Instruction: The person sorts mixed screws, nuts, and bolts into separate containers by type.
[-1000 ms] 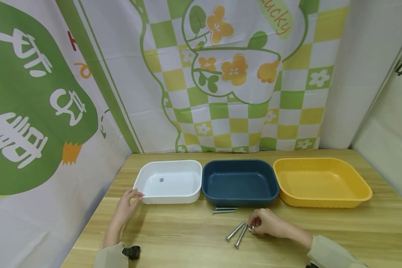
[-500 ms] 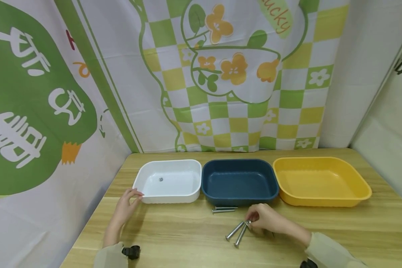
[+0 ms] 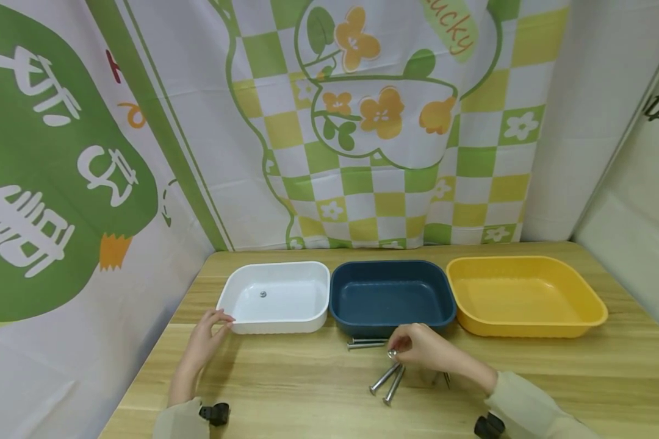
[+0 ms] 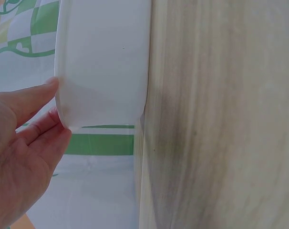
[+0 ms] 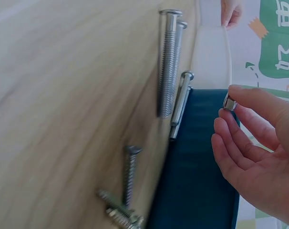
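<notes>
My right hand [image 3: 431,352] pinches a small shiny hex nut [image 5: 229,103] between thumb and fingertip, raised above the table in front of the blue tray [image 3: 357,330]. At the white tray's [image 3: 280,327] front left corner, my left hand [image 4: 27,148] grips the rim with thumb and fingers. A small metal piece, probably a nut [image 3: 263,294], lies inside that tray. Just below the right hand, two thick bolts [image 3: 384,378] rest on the wood. Two thinner bolts [image 3: 365,346] lie along the blue tray's front.
The yellow tray [image 3: 527,330] stands right of the blue one, and all three sit in a row at the back of the wooden table [image 3: 296,390]. A dark screw [image 5: 130,174] and other small hardware [image 5: 118,210] lie near the right hand. Printed curtains hang behind.
My right hand has lifted the nut from beside the thick bolts and moved left and slightly away from me. The left hand has stayed on the white tray's rim.
</notes>
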The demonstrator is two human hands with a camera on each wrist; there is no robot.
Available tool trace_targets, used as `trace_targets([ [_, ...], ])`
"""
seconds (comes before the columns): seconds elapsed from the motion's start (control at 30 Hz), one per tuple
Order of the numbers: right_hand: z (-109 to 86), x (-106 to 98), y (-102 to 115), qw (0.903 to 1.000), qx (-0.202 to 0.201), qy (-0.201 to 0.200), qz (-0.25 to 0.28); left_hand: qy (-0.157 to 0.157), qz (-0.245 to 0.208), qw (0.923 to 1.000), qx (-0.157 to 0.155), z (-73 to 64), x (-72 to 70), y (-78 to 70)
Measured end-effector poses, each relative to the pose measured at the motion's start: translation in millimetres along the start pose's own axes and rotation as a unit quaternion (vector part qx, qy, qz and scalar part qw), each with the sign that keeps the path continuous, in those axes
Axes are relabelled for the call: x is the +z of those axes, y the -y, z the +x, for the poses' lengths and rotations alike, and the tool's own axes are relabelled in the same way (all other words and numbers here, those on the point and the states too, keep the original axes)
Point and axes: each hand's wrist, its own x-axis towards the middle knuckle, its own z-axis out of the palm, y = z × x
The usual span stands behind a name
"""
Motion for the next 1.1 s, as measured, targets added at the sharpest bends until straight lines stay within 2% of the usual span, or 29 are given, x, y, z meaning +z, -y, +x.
trace_targets([
  [0.5, 29.7, -1.2, 23.8, 0.9997, -0.019, 0.0, 0.017, -0.002, 0.004, 1.0, 0.003, 0.9, -0.9, 3.4],
  [0.87, 52.3, 2.3, 30.2, 0.9992, -0.004, -0.001, 0.039, -0.003, -0.001, 1.0, 0.004, -0.1, 0.5, 2.3],
  [1.1, 65.2, 5.8, 33.2, 0.9989, -0.001, -0.004, 0.047, -0.014, 0.001, 0.9997, 0.022, -0.1, 1.6, 3.6],
])
